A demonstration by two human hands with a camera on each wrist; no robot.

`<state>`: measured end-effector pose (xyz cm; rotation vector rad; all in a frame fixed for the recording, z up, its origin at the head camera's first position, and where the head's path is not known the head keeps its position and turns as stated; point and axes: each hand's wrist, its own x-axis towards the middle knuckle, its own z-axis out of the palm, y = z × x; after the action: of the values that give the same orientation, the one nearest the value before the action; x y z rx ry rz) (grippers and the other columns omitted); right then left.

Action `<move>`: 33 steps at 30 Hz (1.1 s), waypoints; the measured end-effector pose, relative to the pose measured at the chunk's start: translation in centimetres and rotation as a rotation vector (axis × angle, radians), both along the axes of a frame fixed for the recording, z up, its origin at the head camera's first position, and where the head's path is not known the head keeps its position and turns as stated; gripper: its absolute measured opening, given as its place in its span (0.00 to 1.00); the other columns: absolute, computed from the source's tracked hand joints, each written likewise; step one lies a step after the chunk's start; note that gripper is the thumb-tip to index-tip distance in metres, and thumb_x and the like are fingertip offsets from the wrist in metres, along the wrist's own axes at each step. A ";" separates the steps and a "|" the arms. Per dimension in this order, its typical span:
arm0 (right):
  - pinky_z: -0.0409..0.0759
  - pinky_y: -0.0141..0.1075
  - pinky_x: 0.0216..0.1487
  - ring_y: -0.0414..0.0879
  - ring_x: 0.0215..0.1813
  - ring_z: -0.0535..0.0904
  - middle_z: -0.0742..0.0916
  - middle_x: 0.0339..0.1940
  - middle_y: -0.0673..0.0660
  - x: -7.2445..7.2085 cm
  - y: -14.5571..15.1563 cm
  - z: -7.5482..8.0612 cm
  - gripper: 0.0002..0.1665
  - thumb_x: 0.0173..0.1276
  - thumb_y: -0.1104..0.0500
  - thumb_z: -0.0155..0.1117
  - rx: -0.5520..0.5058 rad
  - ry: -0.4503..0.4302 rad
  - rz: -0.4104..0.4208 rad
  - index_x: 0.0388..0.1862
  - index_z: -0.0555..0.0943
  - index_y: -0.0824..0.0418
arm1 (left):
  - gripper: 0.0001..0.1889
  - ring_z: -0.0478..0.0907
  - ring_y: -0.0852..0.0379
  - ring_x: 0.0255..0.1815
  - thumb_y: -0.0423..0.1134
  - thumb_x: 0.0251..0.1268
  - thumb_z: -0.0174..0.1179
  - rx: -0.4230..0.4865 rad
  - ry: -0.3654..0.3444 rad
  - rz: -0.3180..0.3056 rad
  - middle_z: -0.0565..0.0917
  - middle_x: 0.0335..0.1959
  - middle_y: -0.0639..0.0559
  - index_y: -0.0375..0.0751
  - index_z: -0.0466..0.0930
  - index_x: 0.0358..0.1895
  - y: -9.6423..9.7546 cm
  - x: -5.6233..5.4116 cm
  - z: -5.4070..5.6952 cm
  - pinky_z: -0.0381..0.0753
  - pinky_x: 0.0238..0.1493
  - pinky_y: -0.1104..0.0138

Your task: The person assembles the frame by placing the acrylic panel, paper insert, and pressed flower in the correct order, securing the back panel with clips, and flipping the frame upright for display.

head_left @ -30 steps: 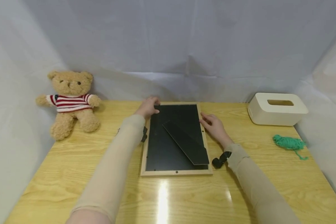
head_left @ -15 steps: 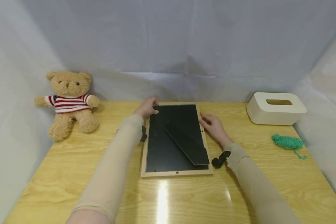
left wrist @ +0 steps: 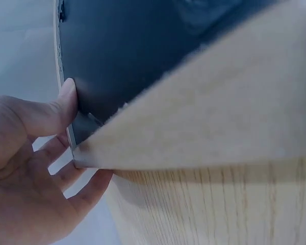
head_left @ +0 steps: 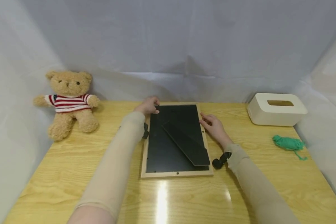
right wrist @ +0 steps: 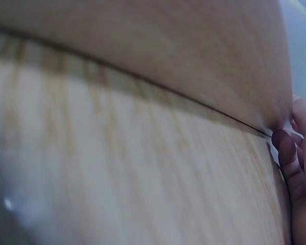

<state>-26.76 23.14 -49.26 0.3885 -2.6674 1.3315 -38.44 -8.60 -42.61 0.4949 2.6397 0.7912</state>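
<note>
A picture frame (head_left: 168, 174) lies face down, its light wooden rim around a black backing board (head_left: 161, 152). A black easel leg (head_left: 186, 144) slants across the backing. At the far left corner, my left hand (head_left: 147, 105) pinches the rim. Seen from the left wrist, the thumb of this left hand (left wrist: 35, 168) rests on the edge of the backing, with the other fingers below the corner. Along the upper right side, my right hand (head_left: 215, 127) has its thumb and fingertips against the rim. In the right wrist view, fingertips (right wrist: 284, 145) touch the frame's side (right wrist: 194, 56).
A teddy bear (head_left: 70, 104) in a striped sweater sits at the back left of the wooden table (head_left: 72, 161). A white tissue box (head_left: 277, 109) stands at the back right, with a green yarn skein (head_left: 288, 142) in front. White cloth (head_left: 168, 46) hangs behind.
</note>
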 end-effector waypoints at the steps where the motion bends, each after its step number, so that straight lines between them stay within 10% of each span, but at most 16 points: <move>1: 0.75 0.45 0.46 0.52 0.44 0.75 0.80 0.46 0.61 0.0 0.0 0.0 0.27 0.72 0.54 0.58 0.002 0.002 0.001 0.67 0.70 0.62 | 0.18 0.64 0.40 0.64 0.28 0.59 0.63 0.000 0.006 -0.001 0.69 0.60 0.34 0.30 0.69 0.51 0.0 -0.1 -0.1 0.64 0.65 0.54; 33: 0.76 0.45 0.44 0.52 0.43 0.76 0.79 0.46 0.61 0.0 0.1 -0.1 0.27 0.72 0.55 0.57 -0.009 -0.003 0.006 0.67 0.71 0.63 | 0.17 0.67 0.40 0.61 0.25 0.57 0.65 0.119 0.063 -0.006 0.73 0.55 0.34 0.28 0.71 0.48 -0.4 1.1 -0.1 0.65 0.65 0.54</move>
<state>-26.80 23.25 -49.34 0.3939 -2.6642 1.3461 -37.38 -9.01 -42.71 0.5678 2.6578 0.9495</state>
